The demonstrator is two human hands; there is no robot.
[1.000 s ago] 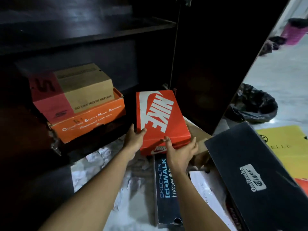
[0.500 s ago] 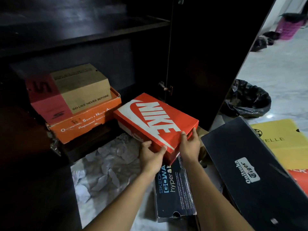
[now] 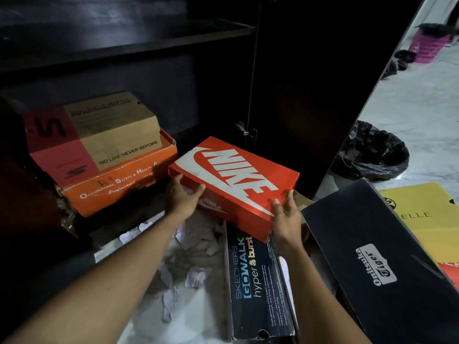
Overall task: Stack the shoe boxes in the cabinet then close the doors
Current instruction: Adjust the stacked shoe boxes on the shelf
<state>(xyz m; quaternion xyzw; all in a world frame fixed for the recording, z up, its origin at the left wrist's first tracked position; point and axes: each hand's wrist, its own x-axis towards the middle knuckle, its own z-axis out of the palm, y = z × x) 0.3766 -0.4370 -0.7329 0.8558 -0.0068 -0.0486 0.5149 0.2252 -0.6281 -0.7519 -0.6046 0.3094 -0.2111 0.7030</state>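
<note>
A red Nike shoe box is held in the air just in front of the dark cabinet, its long side turned toward the opening. My left hand grips its left end and my right hand grips its near right corner. Inside the cabinet, on the bottom shelf at the left, a brown and pink Skechers box lies on top of an orange safety-shoe box. The open cabinet door stands to the right of the Nike box.
On the floor lie a black Skechers GoWalk box, a black Onitsuka Tiger box, a yellow box and crumpled white paper. A black plastic bag and a pink basket sit farther right.
The Nike box has been lifted and turned from end-on to sideways. It now sits nearer the stacked boxes. My left hand has shifted to the box's left end.
</note>
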